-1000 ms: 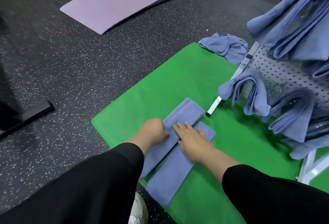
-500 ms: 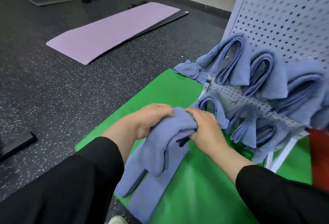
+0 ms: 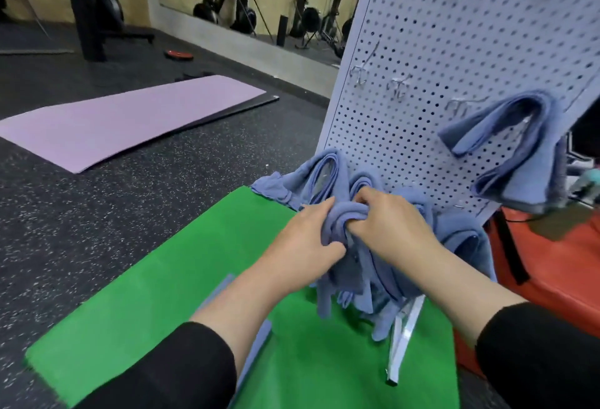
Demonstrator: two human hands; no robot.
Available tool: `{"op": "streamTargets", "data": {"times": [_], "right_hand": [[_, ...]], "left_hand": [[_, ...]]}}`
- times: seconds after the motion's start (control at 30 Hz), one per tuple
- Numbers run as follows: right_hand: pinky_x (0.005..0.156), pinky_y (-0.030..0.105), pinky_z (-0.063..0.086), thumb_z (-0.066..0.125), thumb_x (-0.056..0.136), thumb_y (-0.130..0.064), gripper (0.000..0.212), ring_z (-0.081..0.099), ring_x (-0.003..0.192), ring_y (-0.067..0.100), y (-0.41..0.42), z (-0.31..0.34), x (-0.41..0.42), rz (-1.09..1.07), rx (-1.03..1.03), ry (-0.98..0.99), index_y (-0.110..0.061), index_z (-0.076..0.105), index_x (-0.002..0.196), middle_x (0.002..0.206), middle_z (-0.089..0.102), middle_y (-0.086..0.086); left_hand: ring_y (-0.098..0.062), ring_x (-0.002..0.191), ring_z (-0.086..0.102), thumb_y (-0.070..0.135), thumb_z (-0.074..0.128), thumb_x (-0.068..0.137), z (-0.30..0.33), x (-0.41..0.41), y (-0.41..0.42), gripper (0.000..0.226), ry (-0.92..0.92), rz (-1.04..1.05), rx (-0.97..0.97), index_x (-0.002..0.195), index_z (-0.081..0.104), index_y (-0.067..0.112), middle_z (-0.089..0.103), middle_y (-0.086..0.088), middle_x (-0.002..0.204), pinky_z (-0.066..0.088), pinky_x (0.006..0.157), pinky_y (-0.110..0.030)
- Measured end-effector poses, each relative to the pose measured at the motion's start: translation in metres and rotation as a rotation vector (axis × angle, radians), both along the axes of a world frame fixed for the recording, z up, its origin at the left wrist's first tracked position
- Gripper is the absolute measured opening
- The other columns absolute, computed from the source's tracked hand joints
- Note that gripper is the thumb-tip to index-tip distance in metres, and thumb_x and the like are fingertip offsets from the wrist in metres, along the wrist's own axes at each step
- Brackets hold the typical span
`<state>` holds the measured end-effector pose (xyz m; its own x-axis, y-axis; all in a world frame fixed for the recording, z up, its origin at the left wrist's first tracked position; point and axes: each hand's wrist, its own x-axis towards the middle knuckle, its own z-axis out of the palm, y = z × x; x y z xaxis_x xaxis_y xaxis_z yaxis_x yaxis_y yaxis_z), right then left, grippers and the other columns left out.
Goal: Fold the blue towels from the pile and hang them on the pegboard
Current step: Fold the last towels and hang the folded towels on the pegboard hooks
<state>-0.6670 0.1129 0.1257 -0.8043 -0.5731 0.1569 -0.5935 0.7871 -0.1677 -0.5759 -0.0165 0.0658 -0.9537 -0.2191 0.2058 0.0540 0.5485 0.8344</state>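
Note:
Both hands grip one folded blue towel (image 3: 339, 223) at its bend, held up in front of the white pegboard (image 3: 454, 51). My left hand (image 3: 305, 243) curls round the towel's left side. My right hand (image 3: 386, 223) grips its right side with fingers tucked into the fold. The towel's ends hang down toward the green mat (image 3: 181, 278). Several folded blue towels hang on the board, one high at the right (image 3: 516, 148), others low behind my hands (image 3: 328, 171). A crumpled blue towel (image 3: 269, 189) lies at the board's left foot.
Bare metal hooks (image 3: 397, 85) stick out of the pegboard's middle. A lilac mat (image 3: 123, 119) lies on the speckled dark floor at the left. A red bag (image 3: 552, 265) sits right of the board's white leg (image 3: 402, 337). Gym equipment stands along the back wall.
The folded towel has come up off the green mat and moved to the pegboard, both hands now gripping its bend. The view has tilted up toward the board.

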Motion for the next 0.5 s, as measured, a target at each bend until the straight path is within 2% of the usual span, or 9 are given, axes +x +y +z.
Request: {"op": "streamTargets", "data": {"times": [0.07,0.13,0.2,0.27,0.4,0.5], "right_hand": [[0.058,0.040,0.046,0.054,0.088,-0.031,0.016,0.051,0.068,0.027,0.003,0.015,0.002,-0.028,-0.003,0.017,-0.018,0.044,0.084,0.071,0.053,0.002],[0.062,0.042,0.047,0.053,0.090,-0.031,0.016,0.052,0.071,0.028,0.006,0.028,0.008,-0.032,-0.014,0.029,-0.020,0.043,0.084,0.071,0.052,0.000],[0.059,0.039,0.039,0.053,0.091,-0.032,0.017,0.048,0.070,0.025,0.008,0.035,0.013,-0.029,-0.031,0.035,-0.021,0.042,0.085,0.071,0.049,-0.003],[0.060,0.038,0.037,0.054,0.091,-0.034,0.016,0.048,0.072,0.025,0.011,0.041,0.015,-0.027,-0.035,0.054,-0.022,0.045,0.088,0.071,0.047,-0.006],[0.058,0.037,0.038,0.056,0.092,-0.032,0.013,0.053,0.072,0.024,0.020,0.052,0.007,-0.037,-0.142,0.040,-0.026,0.046,0.085,0.073,0.053,-0.003],[0.055,0.036,0.035,0.058,0.093,-0.029,0.014,0.049,0.065,0.021,0.029,0.061,-0.002,-0.041,-0.246,0.022,-0.026,0.050,0.082,0.074,0.055,0.001]], "left_hand": [[-0.011,0.137,0.043,0.034,0.067,0.079,0.003,-0.004,0.009,0.074,0.032,0.013,0.005,0.146,0.038,0.037,0.045,0.009,0.151,0.037,0.110,-0.028],[-0.016,0.132,0.051,0.045,0.066,0.076,0.007,-0.008,0.019,0.078,0.037,0.131,-0.074,0.147,0.034,0.042,0.049,0.011,0.148,0.046,0.104,-0.038],[-0.026,0.120,0.059,0.037,0.065,0.082,0.015,-0.009,0.026,0.071,0.033,0.341,-0.130,0.147,0.035,0.037,0.058,0.005,0.137,0.051,0.091,-0.042],[-0.032,0.117,0.060,0.023,0.061,0.087,0.020,-0.011,0.026,0.067,0.049,0.429,-0.115,0.148,0.035,0.035,0.060,0.002,0.137,0.051,0.087,-0.042],[-0.031,0.122,0.056,0.008,0.052,0.091,0.033,-0.012,0.017,0.068,0.117,0.351,-0.144,0.150,0.034,0.037,0.051,0.006,0.148,0.049,0.091,-0.045],[-0.026,0.116,0.056,0.008,0.054,0.092,0.041,-0.013,0.004,0.058,0.164,0.292,-0.187,0.141,0.043,0.039,0.052,0.012,0.141,0.048,0.086,-0.040]]}}
